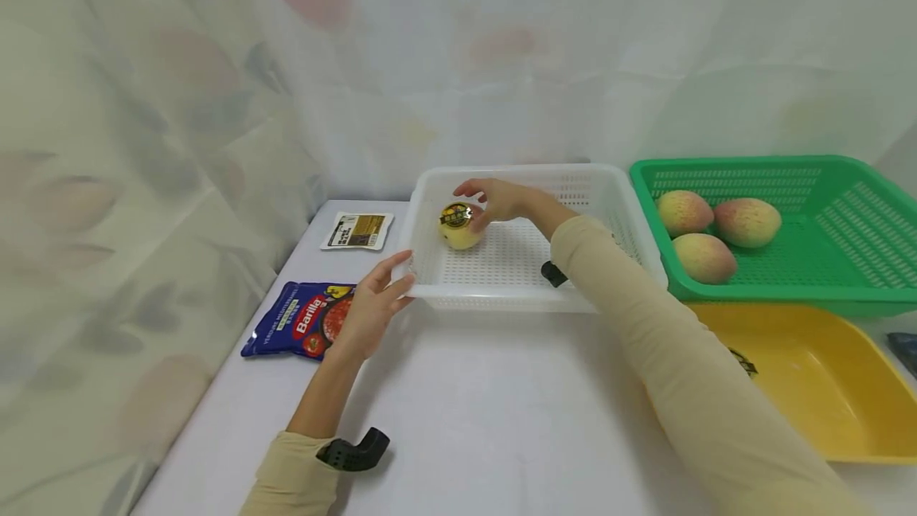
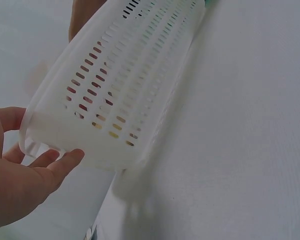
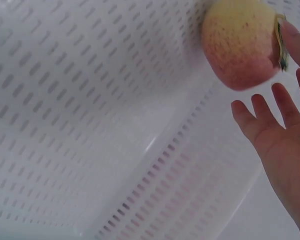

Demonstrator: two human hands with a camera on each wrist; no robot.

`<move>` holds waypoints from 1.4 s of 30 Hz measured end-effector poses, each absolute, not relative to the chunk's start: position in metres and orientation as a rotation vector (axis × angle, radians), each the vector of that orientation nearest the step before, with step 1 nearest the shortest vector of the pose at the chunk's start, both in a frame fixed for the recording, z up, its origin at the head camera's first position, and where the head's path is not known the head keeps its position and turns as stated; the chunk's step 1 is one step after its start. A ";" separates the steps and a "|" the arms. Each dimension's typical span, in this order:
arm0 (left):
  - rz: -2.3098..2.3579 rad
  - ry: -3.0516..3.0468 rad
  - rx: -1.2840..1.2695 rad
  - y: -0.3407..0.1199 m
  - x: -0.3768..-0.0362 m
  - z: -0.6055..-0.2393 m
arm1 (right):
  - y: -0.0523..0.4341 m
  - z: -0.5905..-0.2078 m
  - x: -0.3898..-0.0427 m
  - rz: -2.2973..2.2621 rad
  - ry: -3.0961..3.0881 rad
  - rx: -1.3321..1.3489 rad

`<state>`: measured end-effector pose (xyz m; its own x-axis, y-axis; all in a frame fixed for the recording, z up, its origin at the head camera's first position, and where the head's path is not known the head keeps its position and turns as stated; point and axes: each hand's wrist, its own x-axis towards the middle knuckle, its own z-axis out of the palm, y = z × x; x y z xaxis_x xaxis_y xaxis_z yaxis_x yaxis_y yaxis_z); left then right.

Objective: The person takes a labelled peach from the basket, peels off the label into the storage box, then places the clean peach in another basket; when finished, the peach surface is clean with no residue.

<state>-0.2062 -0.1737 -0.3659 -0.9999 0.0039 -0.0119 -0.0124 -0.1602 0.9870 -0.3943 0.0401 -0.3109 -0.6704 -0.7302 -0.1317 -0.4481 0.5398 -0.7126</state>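
The left hand [image 1: 372, 305], nearest the camera, rests on the white table [image 1: 487, 404] with fingers nearly straight, thumb and fingertips touching the near left corner of the white perforated basket [image 1: 430, 281]; it grips nothing else. The right hand [image 1: 501, 199] reaches into this basket, fingers loosely spread around a yellow-pink fruit [image 1: 459, 225] bearing a label; the wrist view shows fingertips touching the fruit's side, palm apart from it. The fruit sits in the basket's left half. A green basket [image 1: 845, 293] just beside it holds three similar fruits [image 1: 716, 229]. A yellow tray [image 1: 824, 388] lies in front. A blue Barilla pouch [image 1: 301, 329] and a small packet [image 1: 357, 230] lie left of the white basket.
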 end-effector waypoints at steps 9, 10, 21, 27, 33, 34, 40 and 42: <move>2.400 2.014 -0.012 -0.170 -0.203 -0.364 | 0.027 -0.326 -0.394 -0.808 2.449 -1.015; 2.398 2.017 -0.015 -0.170 -0.203 -0.364 | 0.026 -0.326 -0.394 -0.793 2.464 -1.013; 2.350 2.070 -0.032 -0.171 -0.202 -0.359 | 0.016 -0.323 -0.392 -0.707 2.543 -0.948; 2.347 2.079 -0.047 -0.172 -0.201 -0.359 | 0.016 -0.323 -0.389 -0.680 2.572 -0.969; 2.340 2.078 -0.059 -0.173 -0.200 -0.360 | 0.022 -0.318 -0.391 -0.711 2.595 -1.043; 2.342 2.078 -0.057 -0.173 -0.199 -0.360 | 0.024 -0.314 -0.392 -0.733 2.594 -1.045; 2.345 2.074 -0.031 -0.173 -0.200 -0.360 | 0.043 -0.277 -0.386 -0.844 2.545 -1.041; 2.350 2.067 -0.023 -0.173 -0.201 -0.360 | 0.050 -0.262 -0.377 -0.868 2.529 -1.060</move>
<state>-0.2005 -0.1734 -0.3598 -0.9998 -0.0011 -0.0189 -0.0186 -0.1276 0.9916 -0.3766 0.0498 -0.2624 -0.6984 -0.7156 -0.0119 -0.5575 0.5544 -0.6180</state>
